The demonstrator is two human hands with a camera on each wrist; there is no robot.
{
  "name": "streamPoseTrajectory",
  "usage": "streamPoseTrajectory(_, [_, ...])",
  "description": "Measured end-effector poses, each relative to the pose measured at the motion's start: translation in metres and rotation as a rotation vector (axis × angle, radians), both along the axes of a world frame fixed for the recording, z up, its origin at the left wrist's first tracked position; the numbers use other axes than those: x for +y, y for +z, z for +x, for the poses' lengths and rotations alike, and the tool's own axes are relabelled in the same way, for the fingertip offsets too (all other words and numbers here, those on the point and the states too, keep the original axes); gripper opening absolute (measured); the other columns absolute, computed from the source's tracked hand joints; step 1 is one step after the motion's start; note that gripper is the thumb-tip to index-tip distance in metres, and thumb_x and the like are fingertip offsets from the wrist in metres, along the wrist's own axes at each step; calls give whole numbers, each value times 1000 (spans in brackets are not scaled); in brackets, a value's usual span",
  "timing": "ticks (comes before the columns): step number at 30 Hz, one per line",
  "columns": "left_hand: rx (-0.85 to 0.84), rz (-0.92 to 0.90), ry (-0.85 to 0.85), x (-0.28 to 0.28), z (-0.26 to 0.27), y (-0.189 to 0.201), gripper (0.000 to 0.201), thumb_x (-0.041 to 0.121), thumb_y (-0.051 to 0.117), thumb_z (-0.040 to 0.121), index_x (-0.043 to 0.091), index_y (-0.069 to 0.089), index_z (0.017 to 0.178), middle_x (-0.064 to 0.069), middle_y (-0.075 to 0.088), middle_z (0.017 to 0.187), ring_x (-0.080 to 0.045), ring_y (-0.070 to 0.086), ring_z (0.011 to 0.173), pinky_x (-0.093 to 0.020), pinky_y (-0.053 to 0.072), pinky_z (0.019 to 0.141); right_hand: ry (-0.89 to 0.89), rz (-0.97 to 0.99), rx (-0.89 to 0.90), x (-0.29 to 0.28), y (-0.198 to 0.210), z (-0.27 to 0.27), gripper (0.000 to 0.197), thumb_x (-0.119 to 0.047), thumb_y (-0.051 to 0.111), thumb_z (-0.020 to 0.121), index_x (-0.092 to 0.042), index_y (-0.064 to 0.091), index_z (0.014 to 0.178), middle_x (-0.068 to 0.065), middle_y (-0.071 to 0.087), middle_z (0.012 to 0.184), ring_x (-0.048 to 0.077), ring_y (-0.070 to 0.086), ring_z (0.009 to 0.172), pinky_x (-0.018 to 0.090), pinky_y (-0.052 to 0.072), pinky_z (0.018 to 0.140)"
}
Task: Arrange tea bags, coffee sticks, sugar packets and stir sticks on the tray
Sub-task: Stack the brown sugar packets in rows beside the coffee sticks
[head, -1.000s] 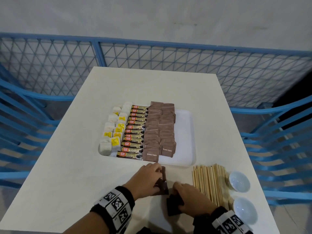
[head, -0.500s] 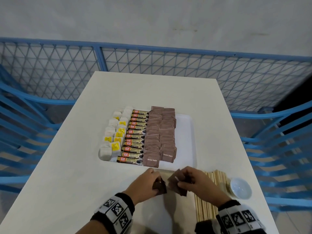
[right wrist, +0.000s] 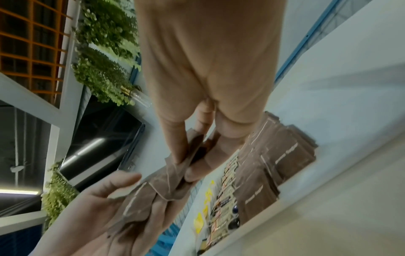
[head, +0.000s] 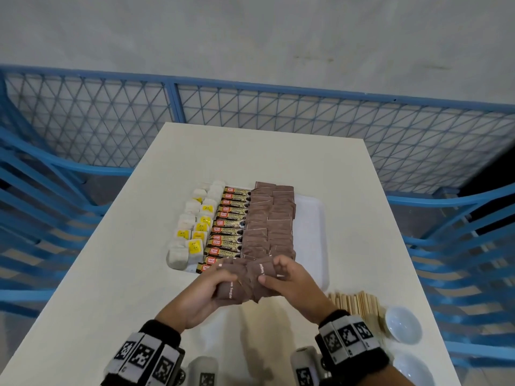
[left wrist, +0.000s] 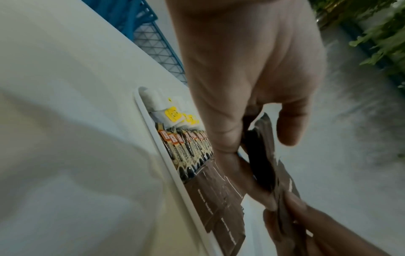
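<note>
Lifted off the table since a second ago, both my left hand (head: 203, 291) and right hand (head: 292, 282) pinch brown sugar packets (head: 252, 277) just above the tray (head: 315, 240) edge.

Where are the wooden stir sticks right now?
In the head view, the stir sticks lie on the table at near right, off the tray, beside a small white bowl.

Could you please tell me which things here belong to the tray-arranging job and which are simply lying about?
Job: tray, tea bags, coffee sticks, sugar packets on the tray, sugar packets held by left hand and right hand, stir sticks.

Lying about: two white bowls, blue fence.
</note>
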State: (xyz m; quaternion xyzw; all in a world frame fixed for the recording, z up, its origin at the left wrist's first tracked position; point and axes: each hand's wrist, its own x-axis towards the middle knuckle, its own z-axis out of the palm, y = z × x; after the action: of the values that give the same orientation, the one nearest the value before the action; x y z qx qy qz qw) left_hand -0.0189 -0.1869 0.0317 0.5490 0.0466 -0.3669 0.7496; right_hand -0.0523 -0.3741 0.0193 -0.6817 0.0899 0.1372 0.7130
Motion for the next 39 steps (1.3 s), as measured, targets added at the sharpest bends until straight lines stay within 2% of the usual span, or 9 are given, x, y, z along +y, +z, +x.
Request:
streamPoseTrajectory(5, [-104, 165, 73, 6, -6, -7, 34, 1, 61, 85, 9, 54, 117, -10, 72, 101, -23, 70, 86, -31, 55, 62, 32, -41, 26, 17, -4, 3, 17, -4, 65, 84, -13, 52, 80, 3, 62, 79, 5, 60, 62, 18, 47, 55])
streamPoseTrajectory(9, [-160, 258, 111, 10, -10, -12, 35, 0, 62, 85, 12, 55, 117, -11, 71, 105, -24, 70, 90, -35, 56, 67, 55, -176, -9, 16, -6, 1, 15, -2, 65, 82, -14, 56, 86, -7, 62, 77, -6, 56, 63, 11, 45, 62])
streamPoseTrajectory(13, [-210, 286, 175, 15, -13, -8, 30, -4, 59, 86, 16, 58, 108, 1, 75, 89, -13, 71, 78, -27, 55, 58, 136, -262, -79, 13, -6, -2, 28, 0, 62, 83, -17, 57, 104, -9, 62, 82, -3, 57, 70, 10, 44, 65])
streamPoseTrajectory(16, [-248, 326, 202, 18, -12, -6, 30, -4, 59, 86, 20, 57, 104, 7, 75, 84, -11, 71, 76, -26, 55, 56, 69, -176, -23, 15, -7, -1, 20, -3, 56, 89, -20, 56, 99, 3, 58, 85, 11, 58, 69, 25, 53, 61])
streamPoseTrajectory(20, [-261, 349, 167, 18, -15, -2, 29, -3, 60, 86, 20, 59, 103, 6, 75, 84, -11, 70, 76, -28, 56, 59, -87, 6, 65, 18, -8, 1, 6, -3, 53, 91, -9, 53, 92, 9, 56, 92, 18, 61, 77, 35, 58, 70])
streamPoseTrajectory(27, [-248, 364, 0, 17, -15, 3, 31, 0, 67, 82, 20, 62, 106, -1, 74, 85, -12, 68, 75, -27, 51, 60, -172, 5, 71, 14, -10, 5, 16, -5, 59, 88, -13, 46, 85, 5, 64, 84, 9, 55, 68, 18, 41, 60])
streamPoseTrajectory(30, [-252, 362, -65, 15, -16, 6, 30, 12, 70, 74, 21, 65, 102, -5, 74, 87, -15, 67, 76, -28, 51, 61, -153, 128, 73, 17, -10, 3, 13, -2, 57, 88, -9, 47, 88, 8, 65, 84, 9, 59, 67, 20, 46, 62])
streamPoseTrajectory(33, [-274, 376, -64, 14, -14, 6, 26, 2, 66, 83, 22, 67, 100, -3, 73, 83, -14, 64, 72, -26, 49, 59, -110, 169, 84, 17, -11, 2, 5, -2, 57, 88, -5, 53, 87, 9, 65, 78, 14, 62, 67, 26, 54, 70])
streamPoseTrajectory(39, [-303, 471, -139, 15, -12, 0, 27, 3, 62, 86, 25, 65, 101, 6, 70, 74, -11, 58, 66, -22, 45, 54, -20, -105, 38, 2, -18, 1, 12, -6, 66, 83, -13, 58, 78, -3, 62, 66, 7, 57, 60, 17, 47, 58])
